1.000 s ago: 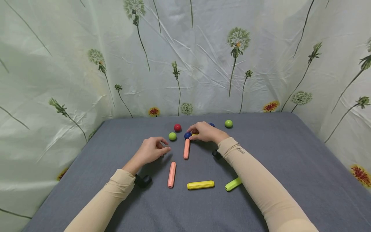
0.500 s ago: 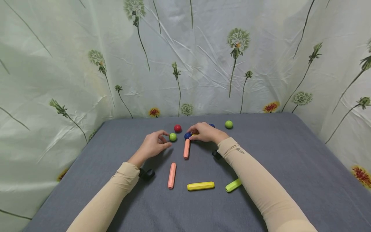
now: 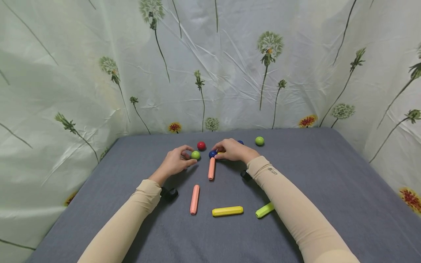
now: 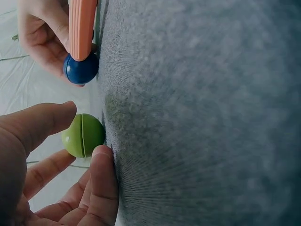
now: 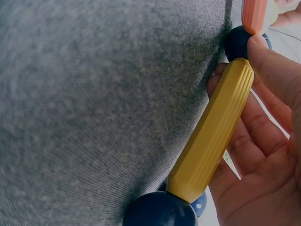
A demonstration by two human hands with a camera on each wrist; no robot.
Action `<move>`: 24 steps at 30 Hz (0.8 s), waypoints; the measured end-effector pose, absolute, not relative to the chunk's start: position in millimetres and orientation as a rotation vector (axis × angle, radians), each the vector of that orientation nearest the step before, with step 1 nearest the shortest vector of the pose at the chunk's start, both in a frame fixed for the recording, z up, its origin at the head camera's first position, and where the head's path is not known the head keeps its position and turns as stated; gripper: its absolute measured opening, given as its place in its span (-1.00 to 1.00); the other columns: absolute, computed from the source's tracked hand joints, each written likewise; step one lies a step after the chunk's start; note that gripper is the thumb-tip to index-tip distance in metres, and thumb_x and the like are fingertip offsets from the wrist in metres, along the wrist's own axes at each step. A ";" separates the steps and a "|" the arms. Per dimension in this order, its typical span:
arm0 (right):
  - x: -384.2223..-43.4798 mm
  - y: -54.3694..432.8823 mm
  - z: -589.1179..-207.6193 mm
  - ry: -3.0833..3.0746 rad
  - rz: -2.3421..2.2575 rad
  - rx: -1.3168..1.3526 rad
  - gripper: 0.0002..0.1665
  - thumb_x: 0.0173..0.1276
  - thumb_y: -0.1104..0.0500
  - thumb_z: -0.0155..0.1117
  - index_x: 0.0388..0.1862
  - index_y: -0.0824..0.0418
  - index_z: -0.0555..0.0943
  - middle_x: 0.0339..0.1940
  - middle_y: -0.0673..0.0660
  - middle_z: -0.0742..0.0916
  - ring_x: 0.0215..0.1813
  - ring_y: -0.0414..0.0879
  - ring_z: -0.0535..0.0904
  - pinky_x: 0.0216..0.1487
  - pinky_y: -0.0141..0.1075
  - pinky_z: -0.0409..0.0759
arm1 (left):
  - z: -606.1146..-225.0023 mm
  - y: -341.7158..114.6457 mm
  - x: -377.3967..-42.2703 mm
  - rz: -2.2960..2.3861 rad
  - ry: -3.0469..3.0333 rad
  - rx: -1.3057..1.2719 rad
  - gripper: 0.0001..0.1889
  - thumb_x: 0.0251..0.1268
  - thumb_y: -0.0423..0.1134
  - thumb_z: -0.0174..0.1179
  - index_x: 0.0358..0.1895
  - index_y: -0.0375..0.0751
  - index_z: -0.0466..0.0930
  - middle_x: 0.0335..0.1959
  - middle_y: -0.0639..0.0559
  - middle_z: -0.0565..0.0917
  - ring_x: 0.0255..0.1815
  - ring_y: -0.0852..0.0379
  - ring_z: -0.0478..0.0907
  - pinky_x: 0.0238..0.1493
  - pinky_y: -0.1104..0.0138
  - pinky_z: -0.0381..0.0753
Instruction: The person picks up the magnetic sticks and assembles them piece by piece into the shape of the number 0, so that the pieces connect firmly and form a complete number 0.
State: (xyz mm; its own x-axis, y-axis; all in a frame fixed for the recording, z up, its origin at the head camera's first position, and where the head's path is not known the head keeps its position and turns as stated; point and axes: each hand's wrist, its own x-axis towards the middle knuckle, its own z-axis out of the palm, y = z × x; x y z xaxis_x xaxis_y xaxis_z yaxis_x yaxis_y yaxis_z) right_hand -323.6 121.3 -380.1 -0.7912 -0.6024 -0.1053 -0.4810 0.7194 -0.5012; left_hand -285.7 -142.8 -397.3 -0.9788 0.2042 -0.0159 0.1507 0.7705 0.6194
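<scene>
My left hand (image 3: 174,162) curls around a green ball (image 4: 84,136) on the cloth, thumb on one side and fingertips at the other. The thumb and fingers of my right hand (image 3: 232,149) pinch a blue ball (image 5: 237,43). One end of a coral ridged rod (image 3: 211,168) meets this ball, pointing back toward me. On the ball's other side a yellow ridged rod (image 5: 211,132) runs along the right palm to a second blue ball (image 5: 160,211). Most of that yellow rod is hidden by the hand in the head view.
A red ball (image 3: 201,145) sits just behind the green one. Another green ball (image 3: 259,141) lies at the back right. Nearer are a second coral rod (image 3: 194,199), a yellow rod (image 3: 227,211) and a lime rod (image 3: 264,210), partly under the right sleeve. A floral curtain (image 3: 236,73) hangs behind.
The left hand has moved forward and to the right, and its thumb and fingers have come around the green ball. The right hand has stayed in place at the blue ball.
</scene>
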 end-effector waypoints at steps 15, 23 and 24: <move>-323.9 121.3 -380.2 2.664 -0.675 -0.837 -0.52 0.64 0.05 0.31 0.44 0.15 0.64 0.26 0.21 0.79 0.33 0.09 0.70 0.37 -0.04 0.64 | -398.7 -139.8 -293.4 1.021 2.862 0.290 -0.61 0.47 -0.10 0.42 0.28 -0.05 0.69 -0.10 -0.09 0.77 -0.46 0.21 0.67 -0.35 0.33 0.63; -323.3 120.6 -380.9 2.666 -0.678 -0.833 -0.52 0.64 0.05 0.31 0.44 0.15 0.64 0.25 0.20 0.80 0.32 0.08 0.71 0.36 -0.04 0.64 | -398.2 -140.9 -294.4 1.031 2.859 0.320 -0.64 0.47 -0.12 0.42 0.24 -0.12 0.71 0.02 -0.17 0.79 -0.40 0.23 0.72 -0.33 0.33 0.67; -323.1 120.3 -380.8 2.666 -0.676 -0.833 -0.52 0.64 0.05 0.31 0.44 0.15 0.64 0.25 0.20 0.80 0.32 0.08 0.71 0.36 -0.04 0.64 | -397.8 -141.0 -294.0 1.035 2.856 0.321 -0.64 0.48 -0.13 0.42 0.24 -0.12 0.72 0.04 -0.18 0.79 -0.39 0.22 0.72 -0.32 0.33 0.68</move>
State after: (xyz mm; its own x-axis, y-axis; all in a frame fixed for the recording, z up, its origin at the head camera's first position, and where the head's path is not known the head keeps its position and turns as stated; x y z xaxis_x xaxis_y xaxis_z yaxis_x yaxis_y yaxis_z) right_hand -323.1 120.3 -380.8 -0.7995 -0.5903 -0.1114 -0.4659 0.7264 -0.5052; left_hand -294.0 -141.0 -397.8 -0.9742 0.2257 -0.0097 0.1671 0.7489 0.6412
